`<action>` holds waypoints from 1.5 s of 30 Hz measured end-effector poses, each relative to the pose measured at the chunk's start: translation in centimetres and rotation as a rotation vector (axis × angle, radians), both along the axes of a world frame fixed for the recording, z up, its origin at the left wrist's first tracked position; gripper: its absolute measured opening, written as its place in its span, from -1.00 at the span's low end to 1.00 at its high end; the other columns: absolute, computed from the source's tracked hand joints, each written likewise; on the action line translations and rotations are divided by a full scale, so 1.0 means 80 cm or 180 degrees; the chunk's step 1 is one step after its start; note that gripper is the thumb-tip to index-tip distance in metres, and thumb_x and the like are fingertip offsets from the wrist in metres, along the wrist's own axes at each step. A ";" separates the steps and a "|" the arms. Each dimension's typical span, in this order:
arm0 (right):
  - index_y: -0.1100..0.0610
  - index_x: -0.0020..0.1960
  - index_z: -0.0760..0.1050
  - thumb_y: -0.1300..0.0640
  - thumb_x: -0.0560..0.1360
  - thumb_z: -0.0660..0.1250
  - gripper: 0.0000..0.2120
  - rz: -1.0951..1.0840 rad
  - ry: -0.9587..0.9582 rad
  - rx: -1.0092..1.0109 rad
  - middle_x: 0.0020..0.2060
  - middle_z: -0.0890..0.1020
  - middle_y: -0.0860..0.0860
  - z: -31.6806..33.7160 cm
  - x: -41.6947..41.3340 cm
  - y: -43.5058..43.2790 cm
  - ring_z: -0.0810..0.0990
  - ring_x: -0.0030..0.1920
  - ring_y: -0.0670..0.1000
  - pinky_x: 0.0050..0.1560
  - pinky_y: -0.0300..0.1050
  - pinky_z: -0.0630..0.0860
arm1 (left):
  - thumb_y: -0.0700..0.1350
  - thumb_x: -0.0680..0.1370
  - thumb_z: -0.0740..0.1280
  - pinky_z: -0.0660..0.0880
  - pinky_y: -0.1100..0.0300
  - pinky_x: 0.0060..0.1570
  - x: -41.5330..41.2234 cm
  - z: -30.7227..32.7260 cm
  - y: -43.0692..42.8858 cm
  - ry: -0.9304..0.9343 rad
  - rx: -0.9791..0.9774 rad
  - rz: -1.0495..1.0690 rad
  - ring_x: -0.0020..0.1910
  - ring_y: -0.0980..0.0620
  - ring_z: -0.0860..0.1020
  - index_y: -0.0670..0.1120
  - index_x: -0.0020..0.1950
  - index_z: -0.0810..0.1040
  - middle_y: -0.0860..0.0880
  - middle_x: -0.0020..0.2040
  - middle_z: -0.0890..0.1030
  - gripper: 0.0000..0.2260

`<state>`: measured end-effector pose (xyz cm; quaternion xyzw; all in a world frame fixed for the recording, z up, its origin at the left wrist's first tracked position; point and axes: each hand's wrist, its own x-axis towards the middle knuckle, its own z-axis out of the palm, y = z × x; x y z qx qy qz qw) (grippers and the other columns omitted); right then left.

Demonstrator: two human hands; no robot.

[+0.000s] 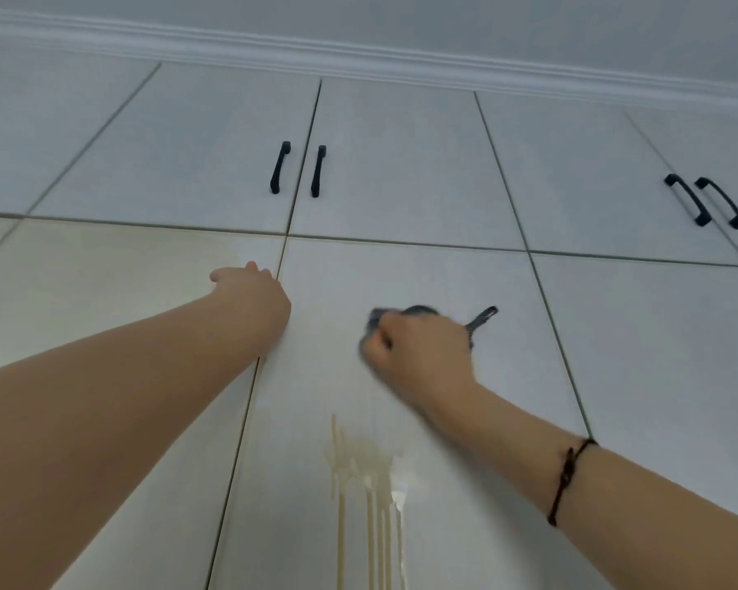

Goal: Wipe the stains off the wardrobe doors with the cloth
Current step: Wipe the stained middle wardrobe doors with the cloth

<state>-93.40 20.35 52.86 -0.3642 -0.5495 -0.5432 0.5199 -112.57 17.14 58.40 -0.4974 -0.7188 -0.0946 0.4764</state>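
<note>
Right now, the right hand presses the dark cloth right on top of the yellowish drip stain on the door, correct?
Not quite. The head view shows the right hand pressing the dark cloth on the door, but above the yellowish drip stain, not on top of it. Bare door shows between them.

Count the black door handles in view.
5. Two handles side by side upper centre, two upper right, one poking out beside the right hand; others may be hidden behind it.

Dark cloth (pixel 378 320), bunched, blurred, apparently pressed on white wardrobe door (pixel 422 274) mid-panel. Yellowish stain (pixel 358 462) below, drips running toward door's lower edge.
</note>
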 end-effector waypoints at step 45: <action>0.14 -0.36 0.33 -0.06 0.48 0.15 -0.66 -0.0446 0.0545 0.0047 -0.50 0.43 0.01 0.006 0.157 -0.010 0.47 -0.42 0.15 -0.42 -0.12 0.19 | -0.19 0.67 0.05 0.17 -0.14 0.49 -0.002 -0.053 0.028 -0.0454 0.0419 -0.0323 0.60 -0.24 -0.01 -0.31 0.59 -0.21 -0.26 0.62 -0.13 -0.40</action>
